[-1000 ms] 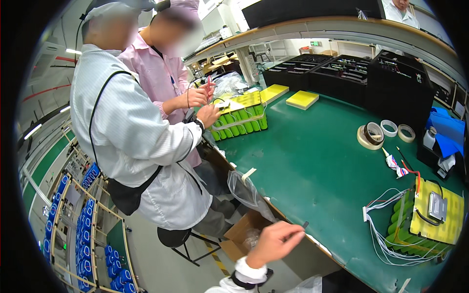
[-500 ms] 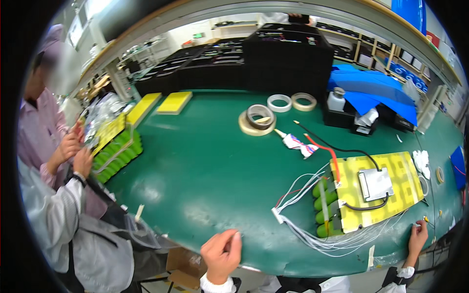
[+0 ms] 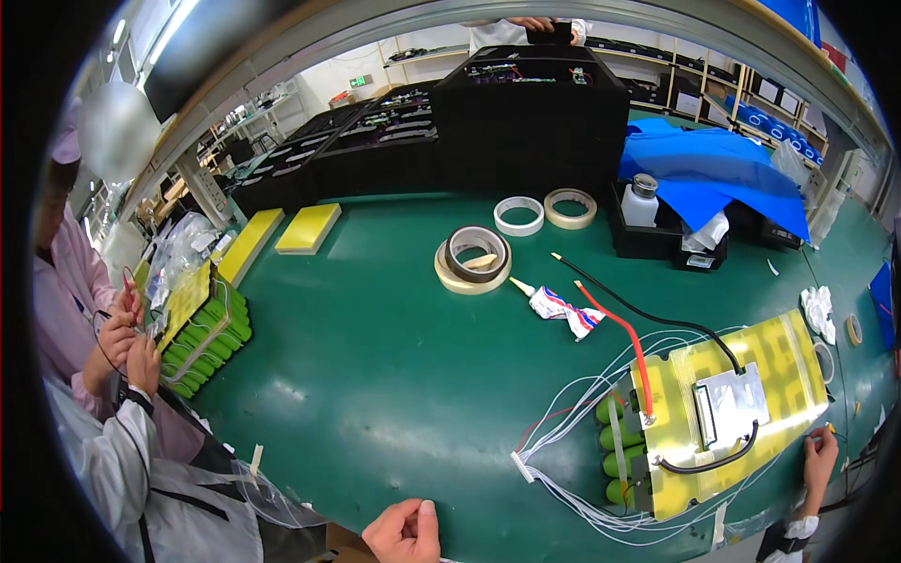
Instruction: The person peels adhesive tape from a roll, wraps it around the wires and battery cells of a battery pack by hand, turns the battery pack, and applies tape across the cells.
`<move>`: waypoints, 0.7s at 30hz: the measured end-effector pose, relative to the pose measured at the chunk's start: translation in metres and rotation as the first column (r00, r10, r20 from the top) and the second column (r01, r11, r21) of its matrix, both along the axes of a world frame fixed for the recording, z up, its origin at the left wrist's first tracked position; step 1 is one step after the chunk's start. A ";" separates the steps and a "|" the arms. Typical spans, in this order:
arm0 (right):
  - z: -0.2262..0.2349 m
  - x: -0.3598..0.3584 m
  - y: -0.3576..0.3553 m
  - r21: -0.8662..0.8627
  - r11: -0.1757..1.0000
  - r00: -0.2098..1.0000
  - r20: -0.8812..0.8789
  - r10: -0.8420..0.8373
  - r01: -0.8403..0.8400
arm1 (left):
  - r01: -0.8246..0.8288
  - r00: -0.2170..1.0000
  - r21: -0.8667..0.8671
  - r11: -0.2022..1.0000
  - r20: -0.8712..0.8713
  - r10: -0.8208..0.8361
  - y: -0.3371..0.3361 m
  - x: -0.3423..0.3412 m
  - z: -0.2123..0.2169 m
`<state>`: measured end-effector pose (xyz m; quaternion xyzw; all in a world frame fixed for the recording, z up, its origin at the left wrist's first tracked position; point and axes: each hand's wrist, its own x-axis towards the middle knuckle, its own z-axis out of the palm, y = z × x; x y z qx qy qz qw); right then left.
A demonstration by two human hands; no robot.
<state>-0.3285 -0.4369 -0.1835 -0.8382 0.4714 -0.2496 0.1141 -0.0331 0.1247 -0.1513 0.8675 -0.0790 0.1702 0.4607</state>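
My left hand [image 3: 404,532] rests at the table's front edge, its fingers curled and nothing visible in them. Over on the right, my right hand [image 3: 819,462] pinches a small yellow-tipped lead [image 3: 831,429], too small to make out fully. Just left of that hand lies a battery pack [image 3: 785,375] with a yellow sheet over green cells [image 3: 615,436]. On its top sits a silver circuit board module [image 3: 737,405]. A red cable [image 3: 631,338] and a black cable [image 3: 657,291] reach out from it. A bundle of white wires ends in a white connector [image 3: 522,466].
Tape rolls [image 3: 518,216] and a glue tube [image 3: 563,311] lie mid-table. Behind them stand black bins [image 3: 530,122]; a bottle [image 3: 640,201] and blue sheets [image 3: 713,169] are at the back right. On the left, another person's hands [image 3: 122,342] work at a second green battery pack [image 3: 208,338].
The view has shifted, so the table items sit differently in it. My right hand has reached the yellow-tipped lead and pinches it. My left hand stays curled near the edge.
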 end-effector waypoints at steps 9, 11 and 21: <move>0.050 0.000 0.021 -0.028 1.000 0.999 0.036 -0.002 0.003 | 0.456 0.852 0.540 0.707 -0.037 -0.522 -0.025 0.103 0.124; 0.061 0.006 0.037 -0.007 1.000 0.983 0.182 0.008 -0.007 | 0.395 0.836 0.587 0.707 0.090 -0.542 -0.069 0.164 0.111; 0.099 -0.056 0.098 0.033 0.999 0.947 0.318 -0.034 0.025 | 0.086 0.986 0.761 0.643 0.027 -0.164 -0.177 0.298 0.044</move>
